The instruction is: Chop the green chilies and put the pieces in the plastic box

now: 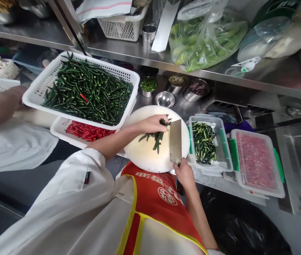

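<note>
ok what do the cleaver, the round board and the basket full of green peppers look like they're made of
Cleaver: metal blade, probably steel, judging by its flat grey, softly shiny face.
Round board: likely thick plastic, matte white with a yellowish middle and no wood grain showing.
Basket: apparently moulded plastic, white and smooth-rimmed, with regular holes through its walls.

The steel counter (191, 109) carries a round white board (153, 159), a small bowl (165, 101), three pots (191, 96) and, beside the board, two clear tubs (225, 156). Above, the steel shelf (129, 58) bears a white basket (121, 29), a metal cup (148, 33), a bag of green vegetables (209, 42) and a large bottle (255, 44).
</note>
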A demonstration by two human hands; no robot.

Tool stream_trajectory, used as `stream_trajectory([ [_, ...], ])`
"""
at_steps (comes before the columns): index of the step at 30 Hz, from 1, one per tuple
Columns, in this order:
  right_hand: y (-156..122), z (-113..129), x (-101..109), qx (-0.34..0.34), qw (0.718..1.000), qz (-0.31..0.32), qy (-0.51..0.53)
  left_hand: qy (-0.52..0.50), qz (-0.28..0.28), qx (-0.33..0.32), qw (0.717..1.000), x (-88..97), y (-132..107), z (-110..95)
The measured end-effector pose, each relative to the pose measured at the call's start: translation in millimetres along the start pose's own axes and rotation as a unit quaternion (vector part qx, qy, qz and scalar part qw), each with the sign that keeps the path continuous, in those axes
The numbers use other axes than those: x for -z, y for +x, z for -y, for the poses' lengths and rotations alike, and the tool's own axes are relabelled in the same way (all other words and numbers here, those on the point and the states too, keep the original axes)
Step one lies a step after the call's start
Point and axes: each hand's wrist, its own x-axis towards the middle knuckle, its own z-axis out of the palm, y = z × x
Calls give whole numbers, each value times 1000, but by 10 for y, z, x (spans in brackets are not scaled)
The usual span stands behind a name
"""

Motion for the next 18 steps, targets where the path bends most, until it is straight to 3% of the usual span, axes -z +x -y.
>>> stream_trajectory([
  [2, -21, 18, 3, -6, 1000, -2, 7, 43, 31, 56, 997, -326, 200, 298],
  [5, -34, 33, 0, -9, 1000, -8, 15, 172, 5, 134, 976, -570, 322, 641],
  [8, -21, 35, 2, -11, 1000, -11, 25, 220, -15, 166, 961, -603, 311, 818],
  [13, -37, 49, 44, -19, 998, -9, 52, 209, -27, 160, 964, -573, 219, 931],
  [18, -195, 68, 13, 51, 980, 6, 190, 281, -85, 120, 948, -535, 99, 994],
])
